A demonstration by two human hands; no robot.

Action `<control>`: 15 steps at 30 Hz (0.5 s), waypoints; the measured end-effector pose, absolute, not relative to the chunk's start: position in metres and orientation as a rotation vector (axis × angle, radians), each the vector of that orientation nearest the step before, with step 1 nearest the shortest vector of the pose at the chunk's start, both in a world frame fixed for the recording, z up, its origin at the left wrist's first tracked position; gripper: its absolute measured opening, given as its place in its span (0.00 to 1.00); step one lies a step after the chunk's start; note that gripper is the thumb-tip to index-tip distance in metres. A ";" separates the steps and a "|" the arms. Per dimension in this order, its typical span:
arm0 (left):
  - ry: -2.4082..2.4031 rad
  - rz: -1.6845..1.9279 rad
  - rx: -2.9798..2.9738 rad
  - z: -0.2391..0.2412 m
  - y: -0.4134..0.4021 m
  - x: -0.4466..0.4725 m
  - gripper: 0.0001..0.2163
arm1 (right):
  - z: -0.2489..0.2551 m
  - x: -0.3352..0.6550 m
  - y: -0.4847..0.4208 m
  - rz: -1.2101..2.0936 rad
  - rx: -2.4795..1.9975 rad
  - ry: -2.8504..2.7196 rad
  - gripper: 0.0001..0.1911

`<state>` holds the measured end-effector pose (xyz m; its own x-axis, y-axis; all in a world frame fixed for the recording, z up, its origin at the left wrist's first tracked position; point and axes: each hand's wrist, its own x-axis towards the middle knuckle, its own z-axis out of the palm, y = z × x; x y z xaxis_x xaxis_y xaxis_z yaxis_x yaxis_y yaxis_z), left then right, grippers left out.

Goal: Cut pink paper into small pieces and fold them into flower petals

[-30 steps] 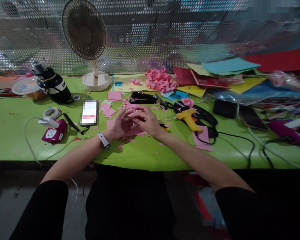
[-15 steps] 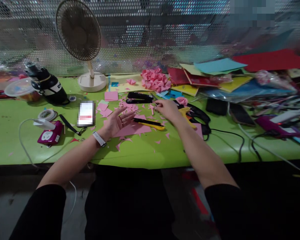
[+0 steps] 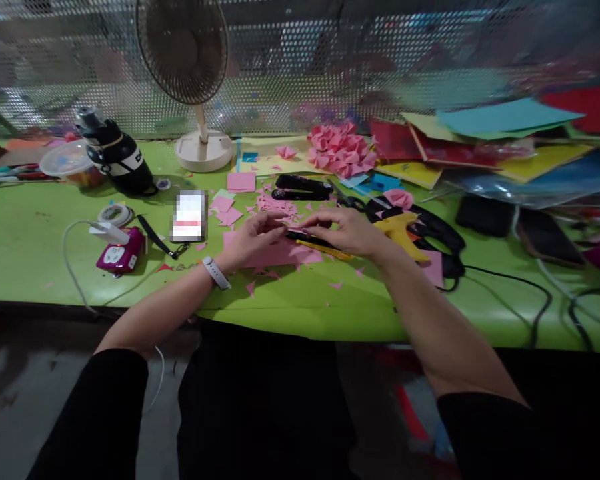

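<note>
Far left of the left grip, on the bright green surface [image 3: 280,313], sits a clear round plastic bowl [image 3: 55,163], with a black bottle with a white band [image 3: 125,162] leaning just right of it. Nearer the left grip come a purple block-shaped power adapter [image 3: 123,253] and a white ring-shaped roll of tape [image 3: 111,215]; beyond them stands a pale round-headed fan on a disc base [image 3: 203,155]. A flat device with a bright, blurred-out screen [image 3: 189,217] lies just left of the left grip [image 3: 253,241], whose fingers are curled with the thumb close to them. Beneath that grip spreads a flat pink paper sheet [image 3: 267,253]. A small pink paper strip [image 3: 295,229] shows between the fingertips of the two grips; whether either is closed on it I cannot tell. Behind the grips lies a long black stapler [image 3: 300,193], and under the right fingertips a black-and-yellow cutter [image 3: 333,251]. Further back is a heap of folded pink paper pieces [image 3: 340,153]. The right grip [image 3: 353,231] is bent inward, thumb and fingers near each other. Just right of it rests a yellow plastic glue gun [image 3: 403,233], and well to its right, further back, a stack of coloured sheets [image 3: 510,120].
</note>
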<state>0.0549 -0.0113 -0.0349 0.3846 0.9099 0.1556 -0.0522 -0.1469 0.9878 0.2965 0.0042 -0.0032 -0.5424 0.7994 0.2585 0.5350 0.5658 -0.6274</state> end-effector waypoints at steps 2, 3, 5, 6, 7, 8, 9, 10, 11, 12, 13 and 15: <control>0.834 1.015 1.605 -0.036 -0.011 0.055 0.15 | -0.003 0.294 0.002 0.668 -1.077 -2.281 0.15; 0.852 1.015 1.672 -0.036 -0.012 0.055 0.14 | -0.003 0.293 0.002 0.671 -1.083 -2.285 0.15; 0.891 1.032 1.780 -0.035 -0.013 0.054 0.13 | -0.002 0.292 0.001 0.681 -1.094 -2.305 0.15; 0.906 1.047 1.820 -0.034 -0.014 0.054 0.12 | -0.001 0.291 0.000 0.680 -1.096 -2.318 0.15; 0.917 1.061 1.853 -0.034 -0.015 0.054 0.12 | -0.001 0.291 0.000 0.674 -1.095 -2.329 0.15; 0.923 1.075 1.881 -0.033 -0.016 0.054 0.12 | -0.001 0.290 0.000 0.662 -1.089 -2.336 0.15; 0.925 1.084 1.906 -0.033 -0.017 0.054 0.11 | -0.001 0.290 -0.001 0.647 -1.077 -2.343 0.15; 0.924 1.086 1.929 -0.034 -0.017 0.054 0.10 | -0.001 0.289 -0.001 0.634 -1.063 -2.351 0.14; 0.925 1.086 1.946 -0.035 -0.017 0.054 0.10 | -0.002 0.289 -0.001 0.626 -1.049 -2.357 0.14; 0.925 1.085 1.958 -0.036 -0.017 0.054 0.09 | -0.003 0.289 -0.001 0.626 -1.038 -2.363 0.13; 0.923 1.080 1.968 -0.037 -0.017 0.054 0.08 | -0.004 0.288 -0.002 0.632 -1.030 -2.366 0.13; 0.909 1.050 1.992 -0.038 -0.016 0.054 0.07 | -0.005 0.287 -0.002 0.655 -1.018 -2.365 0.13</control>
